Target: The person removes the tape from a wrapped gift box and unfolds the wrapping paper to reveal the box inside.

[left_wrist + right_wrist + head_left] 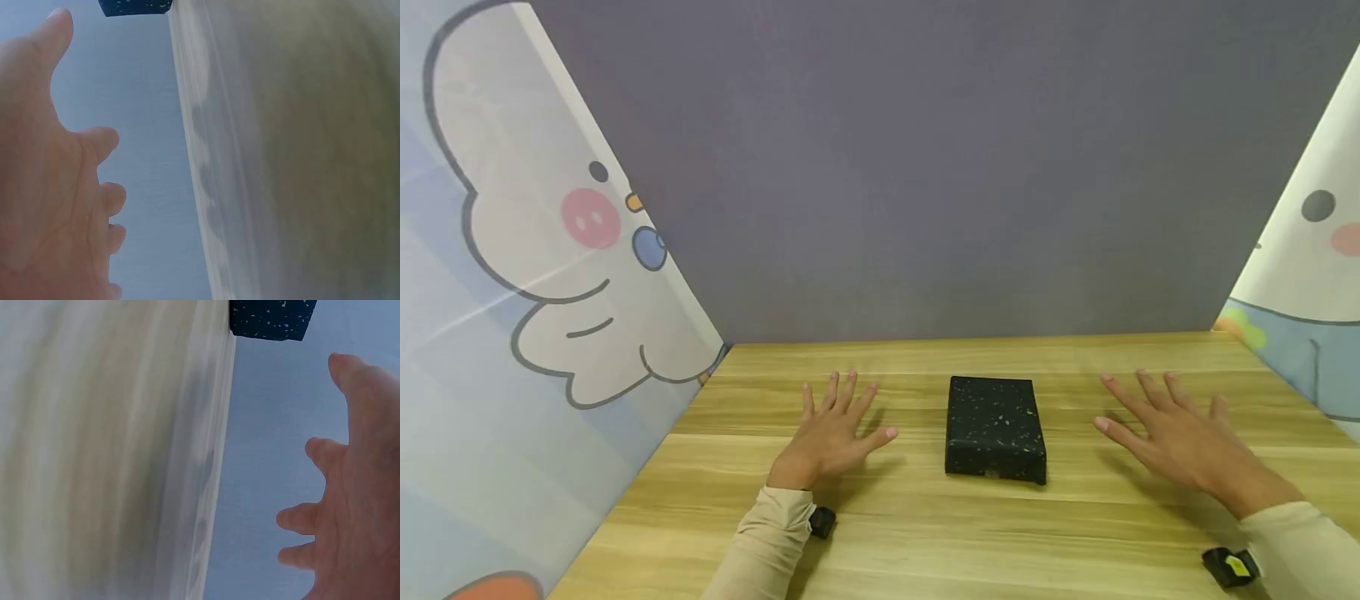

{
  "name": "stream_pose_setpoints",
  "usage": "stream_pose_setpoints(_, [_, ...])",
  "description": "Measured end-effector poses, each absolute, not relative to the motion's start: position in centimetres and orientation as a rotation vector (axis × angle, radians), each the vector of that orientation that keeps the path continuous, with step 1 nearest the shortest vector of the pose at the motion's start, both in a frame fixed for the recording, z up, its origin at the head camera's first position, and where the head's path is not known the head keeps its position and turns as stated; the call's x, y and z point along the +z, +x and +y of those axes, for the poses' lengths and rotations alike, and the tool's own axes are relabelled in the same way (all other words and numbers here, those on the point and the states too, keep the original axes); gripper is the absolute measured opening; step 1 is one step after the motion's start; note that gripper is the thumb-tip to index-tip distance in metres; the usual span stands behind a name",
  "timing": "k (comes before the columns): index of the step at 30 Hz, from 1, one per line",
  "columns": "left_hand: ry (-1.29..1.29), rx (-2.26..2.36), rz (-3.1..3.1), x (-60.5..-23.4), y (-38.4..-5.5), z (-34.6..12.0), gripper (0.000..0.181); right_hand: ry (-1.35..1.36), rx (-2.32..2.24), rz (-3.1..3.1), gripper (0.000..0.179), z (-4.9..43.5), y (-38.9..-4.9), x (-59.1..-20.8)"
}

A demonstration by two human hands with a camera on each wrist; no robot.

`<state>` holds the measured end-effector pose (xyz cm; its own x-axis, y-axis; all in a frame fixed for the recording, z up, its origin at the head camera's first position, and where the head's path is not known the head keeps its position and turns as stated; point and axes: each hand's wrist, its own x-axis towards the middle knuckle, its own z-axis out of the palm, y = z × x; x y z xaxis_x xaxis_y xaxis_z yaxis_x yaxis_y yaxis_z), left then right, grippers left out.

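A black box-like object with pale and coloured specks lies on the wooden table between my two hands. Its exact kind cannot be told. My left hand hovers to the left of it, fingers spread, palm down and holding nothing. To the right of it, my right hand is likewise spread above the tabletop, with nothing in it. Both wrist views show a gap between hand and table; the dark speckled object is cut off at the top edge in the left one, and its end shows in the right one.
The light wooden tabletop runs back to a plain grey panel. Cartoon-printed sheets stand at the left and right. Each wrist wears a small black device, seen at the left and right cuffs.
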<state>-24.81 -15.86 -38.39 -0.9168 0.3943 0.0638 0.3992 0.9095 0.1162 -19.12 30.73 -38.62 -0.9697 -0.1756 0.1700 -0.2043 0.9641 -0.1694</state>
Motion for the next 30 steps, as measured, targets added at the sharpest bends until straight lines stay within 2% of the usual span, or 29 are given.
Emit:
stream_pose_setpoints(23, [-0.805,-0.297,-3.024,-38.3,-23.6,-12.5,0.091,0.427,0.328,-2.866,0.072,26.4,-19.3,-38.6])
stream_pose_setpoints(30, [-0.862,-0.361,-3.053,-38.3,-24.1,-11.3,0.092,0.441,0.546,-2.905,0.075,25.2,-19.8,-37.9])
